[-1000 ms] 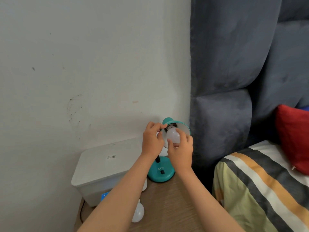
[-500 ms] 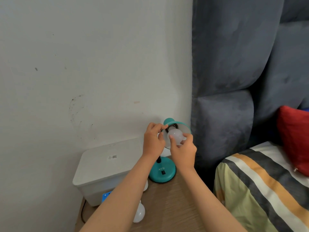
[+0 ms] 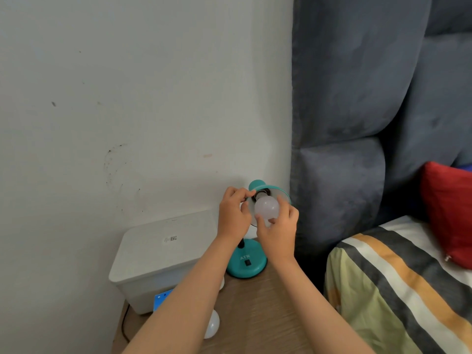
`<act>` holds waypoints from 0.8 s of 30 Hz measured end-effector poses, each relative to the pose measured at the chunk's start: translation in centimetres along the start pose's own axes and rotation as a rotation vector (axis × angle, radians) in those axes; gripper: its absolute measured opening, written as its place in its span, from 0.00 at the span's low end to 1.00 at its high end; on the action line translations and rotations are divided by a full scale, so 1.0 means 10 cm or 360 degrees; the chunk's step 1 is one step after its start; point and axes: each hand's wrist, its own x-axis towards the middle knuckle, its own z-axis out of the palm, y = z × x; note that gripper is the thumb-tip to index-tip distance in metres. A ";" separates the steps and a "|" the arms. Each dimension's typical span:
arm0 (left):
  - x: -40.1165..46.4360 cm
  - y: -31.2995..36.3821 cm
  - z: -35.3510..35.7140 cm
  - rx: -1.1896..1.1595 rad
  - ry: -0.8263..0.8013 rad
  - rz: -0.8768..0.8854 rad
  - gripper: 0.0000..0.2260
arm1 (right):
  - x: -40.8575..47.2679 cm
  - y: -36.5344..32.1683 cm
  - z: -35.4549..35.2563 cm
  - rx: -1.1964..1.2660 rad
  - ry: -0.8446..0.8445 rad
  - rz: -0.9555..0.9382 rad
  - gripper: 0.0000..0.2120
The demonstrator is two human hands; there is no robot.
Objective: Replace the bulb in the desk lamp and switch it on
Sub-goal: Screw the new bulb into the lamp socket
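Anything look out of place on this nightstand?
Yes: a loose bulb lies on the tabletop near its left edge, partly hidden under the left forearm; it might roll. The wall is scuffed.

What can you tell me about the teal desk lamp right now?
The desk lamp is teal and glossy, with a round base marked ATN carrying a black switch, a thin dark stem and a tilted shade. It stands unlit on the wooden table by the wall. The left hand grips the shade; the right hand holds the white bulb at the socket.
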 end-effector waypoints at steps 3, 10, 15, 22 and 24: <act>0.00 0.00 0.00 -0.0003 0.0005 -0.0002 0.15 | 0.00 0.00 -0.01 -0.0019 -0.0013 0.0018 0.24; 0.01 -0.01 0.00 -0.0002 0.0006 0.0007 0.15 | 0.01 -0.02 0.01 -0.0035 0.0007 -0.0013 0.28; 0.02 -0.02 -0.01 -0.0009 -0.0005 0.0017 0.16 | 0.03 -0.01 -0.01 -0.0037 -0.0015 0.0031 0.24; 0.04 -0.05 -0.02 -0.0014 -0.0020 -0.0003 0.15 | 0.05 -0.05 -0.01 0.0085 0.0005 0.0130 0.26; 0.04 -0.05 -0.02 -0.0014 -0.0027 0.0003 0.15 | 0.02 -0.02 0.02 0.0058 -0.0028 0.0034 0.27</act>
